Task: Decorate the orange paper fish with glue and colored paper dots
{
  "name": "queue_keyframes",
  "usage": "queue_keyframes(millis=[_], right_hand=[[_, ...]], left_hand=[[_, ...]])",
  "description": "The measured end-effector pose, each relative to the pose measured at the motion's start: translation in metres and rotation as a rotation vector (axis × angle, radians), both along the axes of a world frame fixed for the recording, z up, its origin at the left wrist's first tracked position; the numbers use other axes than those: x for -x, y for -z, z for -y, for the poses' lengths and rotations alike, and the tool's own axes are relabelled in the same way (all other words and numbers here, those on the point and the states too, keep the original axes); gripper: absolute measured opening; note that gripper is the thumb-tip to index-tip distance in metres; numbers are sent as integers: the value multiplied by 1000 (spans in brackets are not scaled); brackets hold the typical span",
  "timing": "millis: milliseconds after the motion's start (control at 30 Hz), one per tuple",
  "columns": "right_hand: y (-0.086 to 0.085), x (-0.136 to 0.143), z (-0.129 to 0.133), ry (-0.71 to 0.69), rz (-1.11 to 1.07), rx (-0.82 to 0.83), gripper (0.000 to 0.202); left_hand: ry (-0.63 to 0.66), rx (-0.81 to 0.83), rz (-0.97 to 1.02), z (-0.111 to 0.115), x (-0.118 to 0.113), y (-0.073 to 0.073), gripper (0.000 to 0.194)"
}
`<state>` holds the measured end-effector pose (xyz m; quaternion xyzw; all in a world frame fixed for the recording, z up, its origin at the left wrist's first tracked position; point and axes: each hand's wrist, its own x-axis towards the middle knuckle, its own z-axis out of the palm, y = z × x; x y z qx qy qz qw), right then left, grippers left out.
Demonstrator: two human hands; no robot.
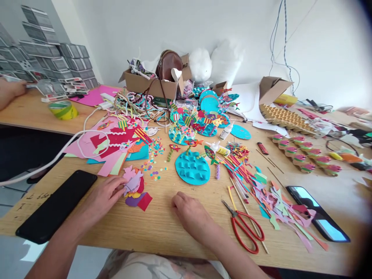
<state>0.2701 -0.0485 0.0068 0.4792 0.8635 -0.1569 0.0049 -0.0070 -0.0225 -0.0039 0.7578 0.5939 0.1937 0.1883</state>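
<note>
My left hand (pixel 109 193) has its thumb and fingers closed on the edge of a lilac paper fish cutout (pixel 133 180), on a small pile of coloured cutouts. Purple and red paper pieces (pixel 144 201) stick out below the pile. Resting on the wooden table, my right hand (pixel 190 213) is curled into a loose fist, and nothing shows in it. Beyond it lies a blue paper disc (pixel 192 168) with curled strips, and small paper fish stand at its far edge. Red-handled scissors (pixel 247 230) lie right of my right hand, beside a thin wooden stick.
A black phone (pixel 56 205) lies left, another phone (pixel 318 213) right. Paper scraps (pixel 283 205), glue bottles (pixel 220 149) and decorated discs (pixel 181 133) spread across the table. A white cable (pixel 52 164) crosses the left side. Another person's hand (pixel 13 91) is at far left.
</note>
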Motion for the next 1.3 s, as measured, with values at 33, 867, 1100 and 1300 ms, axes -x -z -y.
queue_keyframes(millis=[33, 867, 1100, 1300], right_hand=[[-5, 4, -8, 22, -14, -12, 16], [-4, 95, -98, -247, -93, -74, 30], [-1, 103, -106, -252, -50, -76, 23], [-1, 105, -107, -212, -76, -47, 22]], left_hand=[[-1, 3, 8, 0, 0, 2, 37], [-71, 37, 41, 1, -2, 22, 23], [-82, 32, 26, 1, -4, 23, 33], [-159, 12, 114, -2, -5, 24, 37]])
